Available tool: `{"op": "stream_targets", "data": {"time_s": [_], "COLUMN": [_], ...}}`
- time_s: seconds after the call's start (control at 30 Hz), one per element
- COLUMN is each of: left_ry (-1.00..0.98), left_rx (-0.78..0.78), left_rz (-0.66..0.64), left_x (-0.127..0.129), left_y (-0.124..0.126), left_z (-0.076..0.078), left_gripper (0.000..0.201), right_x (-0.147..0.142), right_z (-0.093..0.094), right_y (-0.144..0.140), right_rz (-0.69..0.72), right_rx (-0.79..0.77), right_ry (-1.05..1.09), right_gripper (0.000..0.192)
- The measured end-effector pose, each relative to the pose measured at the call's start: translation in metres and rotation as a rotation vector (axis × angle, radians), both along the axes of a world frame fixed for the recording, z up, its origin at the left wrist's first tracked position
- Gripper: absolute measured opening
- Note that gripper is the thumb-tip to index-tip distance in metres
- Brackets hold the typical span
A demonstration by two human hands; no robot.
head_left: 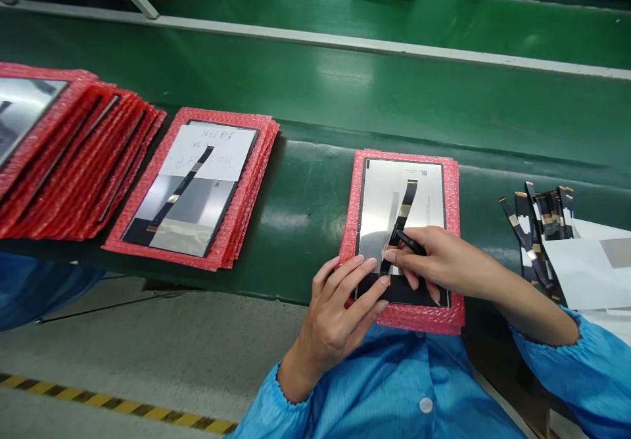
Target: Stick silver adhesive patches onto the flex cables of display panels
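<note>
In front of me lies a display panel [428,192] with a silvery back and a black lower strip, on pink bubble wrap [452,229]. A black flex cable [407,197] with gold ends runs up over it from the strip. My left hand [340,314] is open, its outstretched fingertips resting on the panel's lower left beside the cable's lower end. Above the lower right part, my right hand [436,261] is closed around a slim black pen-like tool [411,242]. Its thumb and finger also meet at the cable; whether they pinch it, I cannot tell.
To the left, another panel [197,206] with a handwritten paper and a flex cable lies on a bubble-wrap stack. Farther left leans a large stack of red bubble-wrap sheets [83,169]. Several loose flex cables [530,229] and white paper [589,271] lie right on the green bench [305,196].
</note>
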State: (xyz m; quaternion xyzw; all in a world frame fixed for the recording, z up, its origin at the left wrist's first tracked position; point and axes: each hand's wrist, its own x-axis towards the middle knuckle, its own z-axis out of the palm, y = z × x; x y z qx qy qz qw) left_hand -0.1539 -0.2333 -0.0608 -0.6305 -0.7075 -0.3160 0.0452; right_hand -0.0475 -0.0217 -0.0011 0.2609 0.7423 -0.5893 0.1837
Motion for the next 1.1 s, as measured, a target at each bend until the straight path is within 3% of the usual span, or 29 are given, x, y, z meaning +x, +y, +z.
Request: {"op": "stream_targets", "data": {"time_s": [0.17, 0.33, 0.67, 0.87, 1.1], "left_ry": [0.148, 0.245, 0.232, 0.234, 0.216], "left_rx": [0.113, 0.095, 0.044, 0.041, 0.037], "left_rz": [0.02, 0.013, 0.033, 0.112, 0.183], "left_x": [0.001, 0.002, 0.005, 0.017, 0.03], "left_y": [-0.009, -0.012, -0.009, -0.006, -0.005], "left_z": [-0.005, -0.006, -0.005, -0.003, -0.011], "left_gripper": [0.033, 0.034, 0.039, 0.04, 0.038], "right_x": [0.001, 0.001, 0.001, 0.001, 0.0], "right_z": [-0.002, -0.002, -0.002, -0.001, 0.0], "right_y": [0.0, 0.001, 0.0, 0.0, -0.001], "right_rz": [-0.007, -0.063, -0.122, -0.19, -0.091], "right_rx": [0.002, -0.056, -0.101, -0.174, -0.035], "right_ry": [0.006, 0.034, 0.044, 0.024, 0.069], "right_gripper": [0.024, 0.019, 0.014, 0.015, 0.021]}}
